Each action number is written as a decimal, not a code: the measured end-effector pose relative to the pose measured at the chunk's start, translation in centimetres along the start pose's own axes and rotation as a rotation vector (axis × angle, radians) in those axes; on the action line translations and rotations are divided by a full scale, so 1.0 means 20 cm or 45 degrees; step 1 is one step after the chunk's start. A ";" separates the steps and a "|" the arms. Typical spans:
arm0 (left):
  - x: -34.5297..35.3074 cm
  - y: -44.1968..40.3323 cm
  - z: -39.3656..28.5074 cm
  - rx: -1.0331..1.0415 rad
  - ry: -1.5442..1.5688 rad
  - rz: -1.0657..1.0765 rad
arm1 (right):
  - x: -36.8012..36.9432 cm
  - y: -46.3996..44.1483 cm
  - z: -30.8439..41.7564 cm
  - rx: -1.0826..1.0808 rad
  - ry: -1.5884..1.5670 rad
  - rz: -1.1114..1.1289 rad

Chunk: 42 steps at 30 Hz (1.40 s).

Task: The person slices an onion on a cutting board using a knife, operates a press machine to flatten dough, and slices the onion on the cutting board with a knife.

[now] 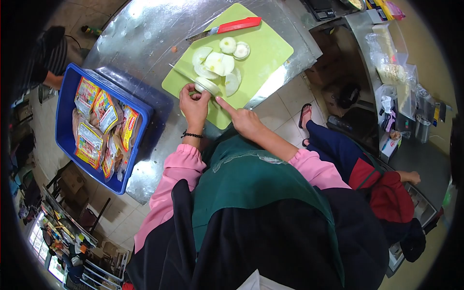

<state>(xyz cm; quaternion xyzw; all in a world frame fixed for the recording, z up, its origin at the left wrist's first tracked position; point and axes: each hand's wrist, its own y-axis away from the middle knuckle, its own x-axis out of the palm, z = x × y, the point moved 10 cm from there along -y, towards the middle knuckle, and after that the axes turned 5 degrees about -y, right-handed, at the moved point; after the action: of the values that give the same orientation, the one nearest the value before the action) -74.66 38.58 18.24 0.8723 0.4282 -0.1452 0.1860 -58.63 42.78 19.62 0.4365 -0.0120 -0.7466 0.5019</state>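
Note:
My left hand [194,107] grips a peeled white onion piece [208,85] with bent fingers at the near left part of the green cutting board [268,50]. My right hand [245,121] is closed, its index finger stretched along the top of a knife [182,74]. The thin blade, seen almost edge-on, runs past the onion piece toward the board's left edge; the handle is hidden in my palm. Beyond my hands lie several cut onion pieces [220,64] and two small round onion ends [228,45]. A red-handled knife [239,24] rests across the far part of the board.
A blue crate [65,113] filled with printed plastic packets [92,140] stands at the left on the metal table [121,43]. One person's arm [52,79] shows at far left. Another person in red and navy [386,198] is at the right, beside a counter.

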 end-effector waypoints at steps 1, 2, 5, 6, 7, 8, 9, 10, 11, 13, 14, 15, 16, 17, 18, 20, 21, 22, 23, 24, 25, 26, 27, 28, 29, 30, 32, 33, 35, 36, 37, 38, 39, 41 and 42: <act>0.00 -0.01 0.00 0.009 -0.018 0.000 | -0.01 -0.01 0.01 0.000 0.006 -0.007; 0.00 0.00 0.01 0.015 -0.040 0.002 | -0.01 -0.01 0.01 0.009 0.002 0.002; 0.00 0.01 -0.01 0.028 -0.046 -0.009 | 0.01 -0.01 -0.01 -0.038 -0.015 -0.063; -0.01 0.01 -0.03 0.039 -0.044 -0.015 | -0.03 -0.01 0.02 -0.092 -0.029 -0.120; -0.01 0.01 -0.03 0.030 -0.043 -0.032 | -0.05 -0.03 0.03 -0.104 -0.028 -0.125; -0.02 0.02 -0.03 0.018 -0.045 -0.047 | -0.04 -0.05 -0.02 -0.031 -0.171 0.002; -0.02 0.03 -0.03 0.018 -0.049 -0.049 | -0.01 -0.04 -0.04 0.049 -0.318 0.133; -0.01 0.03 -0.03 0.011 -0.039 -0.043 | 0.01 -0.02 -0.05 0.048 -0.321 0.132; -0.01 0.02 -0.03 0.006 -0.026 -0.041 | 0.00 0.00 -0.04 -0.028 -0.217 0.041; -0.01 0.01 -0.03 0.014 -0.051 -0.049 | -0.04 0.03 0.01 -0.115 -0.114 -0.047; -0.01 0.02 -0.03 0.014 -0.073 -0.048 | -0.02 0.05 -0.01 -0.038 -0.056 0.012; -0.01 0.02 -0.02 0.008 -0.077 -0.051 | 0.00 0.07 -0.04 0.043 -0.001 0.071; -0.01 0.02 -0.01 0.002 -0.053 -0.047 | 0.00 0.08 -0.04 0.045 -0.005 0.075; -0.01 0.02 -0.01 -0.002 -0.024 -0.047 | -0.01 0.08 -0.04 0.015 -0.035 0.048; -0.01 0.03 0.00 -0.004 -0.025 -0.052 | -0.02 0.09 -0.03 -0.018 -0.065 0.024; 0.00 0.02 0.00 0.000 -0.035 -0.030 | 0.01 0.14 -0.08 -0.009 -0.067 0.032; -0.01 0.01 -0.01 -0.001 -0.035 -0.042 | 0.00 0.17 -0.10 0.011 -0.066 0.049; -0.01 0.02 -0.02 -0.011 -0.042 -0.033 | 0.00 0.20 -0.10 0.007 -0.064 0.055; -0.01 0.02 -0.02 -0.017 -0.049 -0.018 | 0.00 0.22 -0.12 0.034 -0.066 0.066; -0.01 0.02 -0.03 -0.009 -0.056 -0.014 | -0.01 0.24 -0.13 0.059 -0.066 0.075; -0.01 0.01 -0.03 -0.007 -0.053 -0.024 | 0.00 0.25 -0.16 0.050 -0.060 0.075; -0.01 0.01 -0.04 0.006 -0.032 -0.022 | 0.03 0.26 -0.21 0.016 -0.092 0.061; -0.01 0.03 -0.04 0.013 -0.016 -0.010 | 0.01 0.27 -0.17 -0.007 -0.131 0.049; -0.01 0.03 -0.03 0.011 -0.020 -0.004 | 0.00 0.26 -0.15 -0.001 -0.136 0.050; -0.02 0.03 -0.03 0.008 -0.018 -0.001 | 0.00 0.22 -0.12 -0.004 -0.110 0.040; -0.01 0.02 -0.04 0.006 -0.010 -0.003 | -0.04 0.18 -0.08 -0.009 -0.077 0.029; 0.00 0.02 -0.02 -0.001 0.012 0.000 | -0.04 0.12 -0.06 -0.015 -0.058 0.040; -0.01 0.02 -0.02 -0.005 0.024 0.003 | -0.03 0.11 -0.05 -0.022 -0.049 0.049; -0.01 0.01 -0.02 0.004 0.030 0.002 | -0.04 0.13 -0.04 -0.017 -0.027 0.063; -0.02 0.02 -0.04 0.005 0.040 0.001 | -0.03 0.14 -0.05 -0.007 -0.001 0.084; -0.02 0.03 -0.05 0.001 0.041 0.005 | -0.03 0.15 -0.05 -0.002 -0.001 0.087; -0.02 0.04 -0.09 0.035 -0.014 -0.004 | -0.03 0.15 -0.05 0.000 0.023 0.073; -0.03 0.04 -0.13 0.074 -0.068 -0.015 | -0.03 0.15 -0.05 -0.001 0.047 0.057; -0.02 0.01 -0.10 0.071 -0.114 -0.033 | -0.03 0.15 -0.06 -0.008 0.047 0.052; -0.02 0.00 -0.10 0.071 -0.156 -0.054 | -0.03 0.15 -0.05 -0.017 0.051 0.044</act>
<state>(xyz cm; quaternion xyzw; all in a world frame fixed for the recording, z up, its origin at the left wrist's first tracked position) -74.84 39.21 20.26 0.8575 0.4301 -0.2141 0.1842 -55.58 42.24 20.76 0.4479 -0.0046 -0.7289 0.5178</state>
